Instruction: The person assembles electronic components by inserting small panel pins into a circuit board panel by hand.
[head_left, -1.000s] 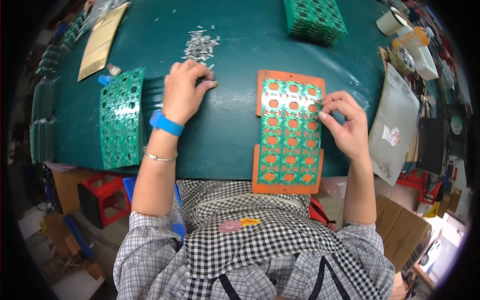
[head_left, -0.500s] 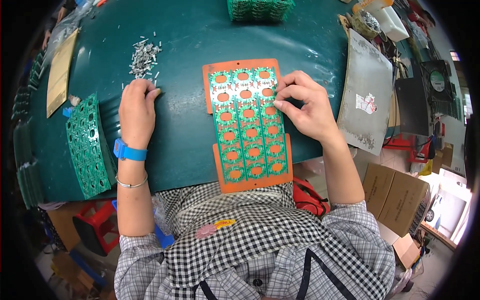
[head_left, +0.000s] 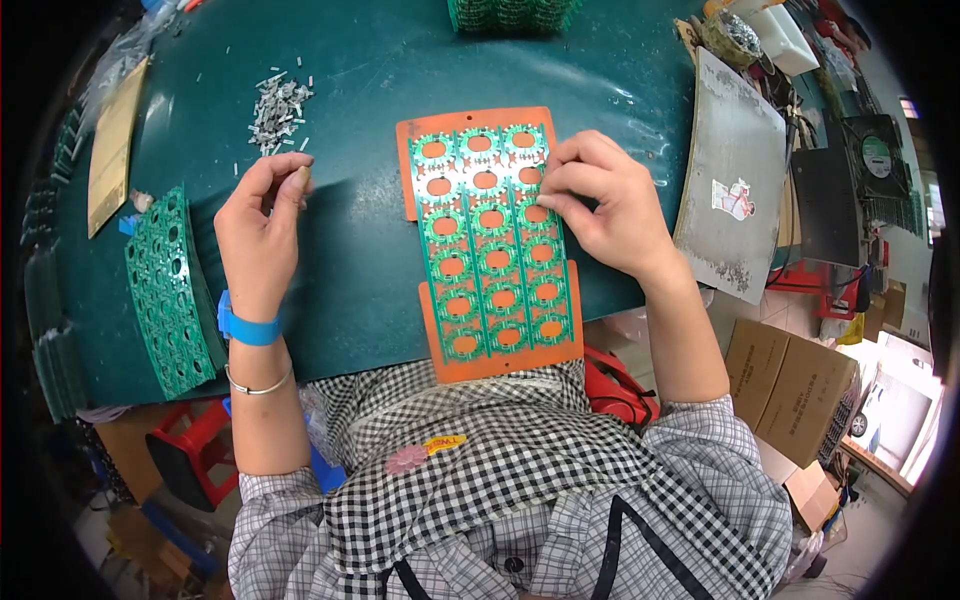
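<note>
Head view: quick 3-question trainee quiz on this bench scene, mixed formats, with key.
1. True or false: the right hand rests on the green circuit panel lying on the orange carrier.
2. The left hand is nearest which thing? A) grey metal sheet B) pile of small metal parts C) cardboard boxes
3. What colour is the band on the left wrist?

Key: 1 true; 2 B; 3 blue.

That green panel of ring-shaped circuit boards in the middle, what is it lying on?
The green panel of ring-shaped circuit boards lies on a flat orange carrier plate, which shows around its edges and through the ring holes. The plate rests on the dark green table. The right hand covers the panel's right edge.
</note>
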